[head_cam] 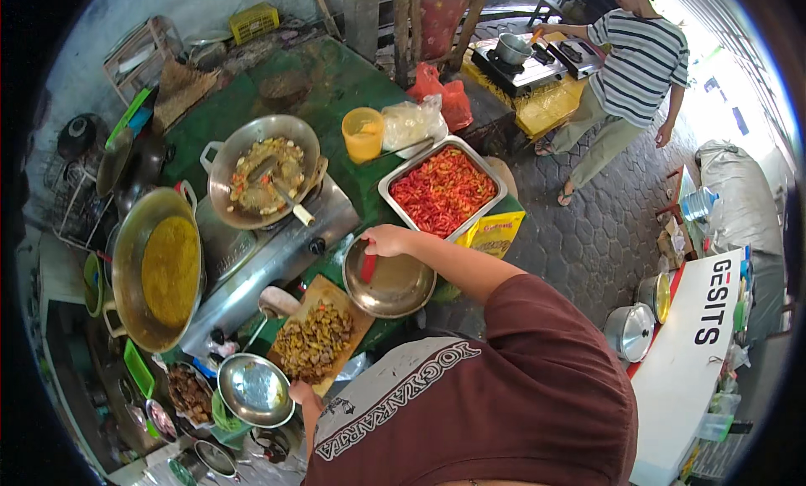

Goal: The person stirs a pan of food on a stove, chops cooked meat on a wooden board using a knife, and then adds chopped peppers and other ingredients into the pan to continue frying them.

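My left hand (303, 393) is at the near end of a wooden cutting board (356, 303), right against the rim of a shiny metal bowl (255, 385). Its fingers are partly hidden, so which of the two it grips is unclear. Chopped brownish-yellow food (315, 341) is heaped on the board. My right hand (389, 239) grips a red handle (368, 267) above a round metal pan or lid (403, 291); whether the handle belongs to it is unclear. Beyond, a wok (220, 171) on the stove (271, 265) holds chopped ingredients and a ladle (283, 193).
A large wok of yellow-brown liquid (169, 278) stands at left. Sliced red chillies fill a steel tray (497, 199) beside an orange plastic cup (363, 135). Brown food pieces (189, 393) lie lower left. A person (636, 64) stirs a pot (513, 48) on another stove.
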`<control>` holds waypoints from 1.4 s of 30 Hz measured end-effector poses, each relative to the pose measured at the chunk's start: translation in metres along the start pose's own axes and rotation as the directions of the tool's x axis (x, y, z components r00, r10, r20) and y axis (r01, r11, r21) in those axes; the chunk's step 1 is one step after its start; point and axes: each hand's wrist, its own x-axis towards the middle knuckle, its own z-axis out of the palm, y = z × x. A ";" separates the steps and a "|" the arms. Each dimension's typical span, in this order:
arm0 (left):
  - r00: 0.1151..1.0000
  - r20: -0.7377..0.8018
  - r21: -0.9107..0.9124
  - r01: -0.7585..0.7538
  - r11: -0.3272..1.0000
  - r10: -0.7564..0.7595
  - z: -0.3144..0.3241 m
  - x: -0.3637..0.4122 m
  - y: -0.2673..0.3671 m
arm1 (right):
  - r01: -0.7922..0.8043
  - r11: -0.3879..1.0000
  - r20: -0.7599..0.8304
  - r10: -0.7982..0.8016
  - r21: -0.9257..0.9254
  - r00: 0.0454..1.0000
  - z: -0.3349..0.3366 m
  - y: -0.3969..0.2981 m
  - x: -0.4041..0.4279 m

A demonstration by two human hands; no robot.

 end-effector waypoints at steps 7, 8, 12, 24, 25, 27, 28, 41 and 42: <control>0.955 0.295 0.722 -0.236 0.651 0.019 -0.019 0.003 0.018 | 0.014 0.947 0.051 0.002 -0.321 0.999 -0.121 -0.013 -0.021; 0.954 0.301 0.730 -0.239 0.640 0.013 -0.018 0.004 0.017 | 0.017 0.948 0.051 -0.001 -0.317 0.999 -0.132 -0.003 -0.015; 0.949 0.316 0.754 -0.249 0.608 -0.003 -0.014 0.006 0.009 | -0.046 0.921 -0.025 0.040 -0.386 0.999 -0.152 0.077 0.022; 0.981 0.194 0.728 -0.139 0.672 -0.008 -0.012 0.012 -0.005 | -0.413 0.735 -0.347 0.254 -0.538 0.903 -0.154 0.199 0.085; 0.980 0.199 0.733 -0.159 0.661 0.015 -0.020 0.008 0.002 | -0.434 0.706 -0.328 0.292 -0.561 0.899 -0.156 0.205 0.082; 0.979 0.203 0.733 -0.171 0.659 0.029 -0.023 0.005 0.005 | -0.439 0.676 -0.304 0.317 -0.592 0.898 -0.151 0.212 0.083; 0.962 0.265 0.692 -0.140 0.708 -0.069 -0.028 0.006 0.018 | -0.429 0.641 -0.360 0.245 -0.637 0.900 -0.147 0.222 0.078; 0.919 -0.069 0.112 0.394 0.912 -0.388 -0.023 0.021 0.010 | 0.002 0.736 -0.271 -0.252 -0.677 0.929 -0.210 0.171 0.019; 0.896 -0.107 0.002 0.433 0.901 -0.430 -0.027 0.021 0.016 | 0.017 0.767 -0.345 -0.308 -0.641 0.887 -0.216 0.174 0.000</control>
